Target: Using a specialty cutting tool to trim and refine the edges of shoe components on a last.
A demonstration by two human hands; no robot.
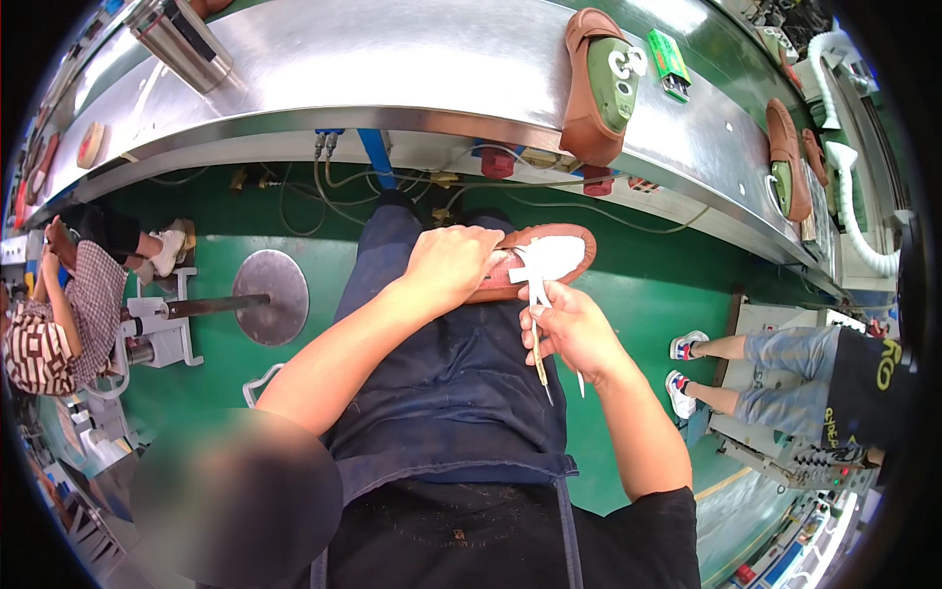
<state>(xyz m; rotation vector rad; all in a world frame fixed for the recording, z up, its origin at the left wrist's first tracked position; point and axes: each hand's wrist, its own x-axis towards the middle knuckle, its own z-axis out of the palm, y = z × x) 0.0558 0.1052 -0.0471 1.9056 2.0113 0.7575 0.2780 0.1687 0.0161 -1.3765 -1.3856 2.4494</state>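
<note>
A brown moccasin-style shoe [581, 239] with a white patch over its toe area lies across my lap, its toe pointing right. Over the left end of the shoe, my left hand [453, 263] is closed, gripping it. My right hand [577, 332] pinches a flat white lace-like strip [535, 287] just below the shoe. A thin, yellowish, pointed piece [539, 361] runs down from those fingers, and another narrow white end hangs beside it. The fingertips of the right hand partly cover where these pieces meet.
Ahead stands a metal workbench [412, 59] with a brown shoe with a green insert [597, 93], a green box [669, 64] and a metal canister [182, 44]. More shoes [785, 157] sit at right. Cables hang beneath. A round metal stool [272, 297] stands left; people are on both sides.
</note>
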